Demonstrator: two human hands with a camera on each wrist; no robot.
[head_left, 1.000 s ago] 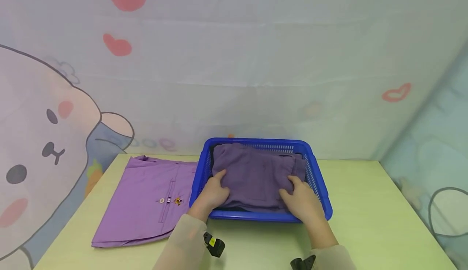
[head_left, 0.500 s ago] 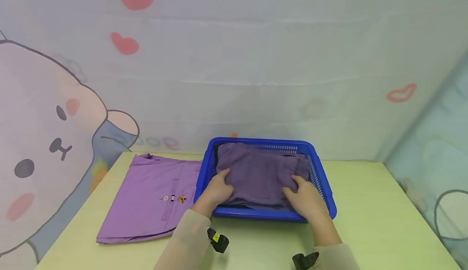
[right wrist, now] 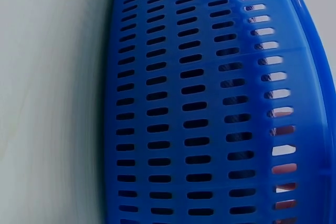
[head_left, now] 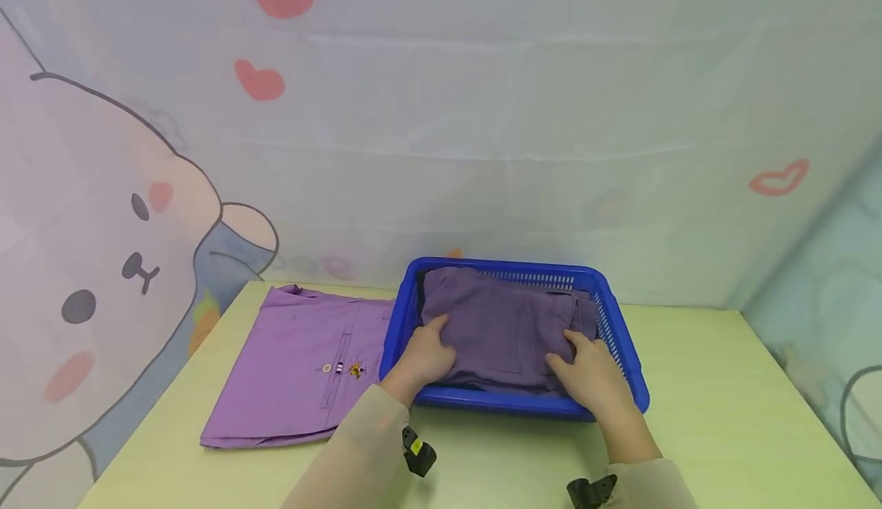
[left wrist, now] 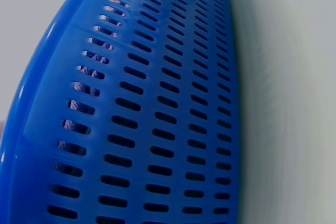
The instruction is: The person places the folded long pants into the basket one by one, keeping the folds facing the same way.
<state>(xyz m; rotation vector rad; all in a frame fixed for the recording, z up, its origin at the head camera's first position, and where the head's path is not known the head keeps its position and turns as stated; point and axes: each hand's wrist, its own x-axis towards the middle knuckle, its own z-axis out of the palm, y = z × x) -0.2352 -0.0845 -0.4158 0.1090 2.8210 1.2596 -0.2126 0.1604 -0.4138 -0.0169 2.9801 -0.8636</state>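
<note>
A folded dusky-purple garment (head_left: pixel 496 325) lies on top inside a blue slotted basket (head_left: pixel 517 403). My left hand (head_left: pixel 422 354) reaches over the near left rim, with thumb and index finger apart on the garment's left side. On its right side, my right hand (head_left: pixel 589 375) lays its thumb and index finger on the cloth. The other fingers go down beside the garment and are hidden, so I cannot tell whether they curl under it. Pinkish skin shows through the upper slots of the basket wall (right wrist: pixel 247 145) in the right wrist view. The left wrist view shows mostly the basket's outer wall (left wrist: pixel 157 98).
Left of the basket, a lilac folded shirt (head_left: pixel 296 371) with a button and a small yellow embroidery lies flat on the pale green table (head_left: pixel 710 409). More folded cloth (head_left: pixel 584 310) shows beneath the top garment. A printed curtain (head_left: pixel 524 111) hangs right behind the table.
The whole head view has shifted, with the scene sliding a little to the right. Hands, garment and basket keep the same places relative to one another.
</note>
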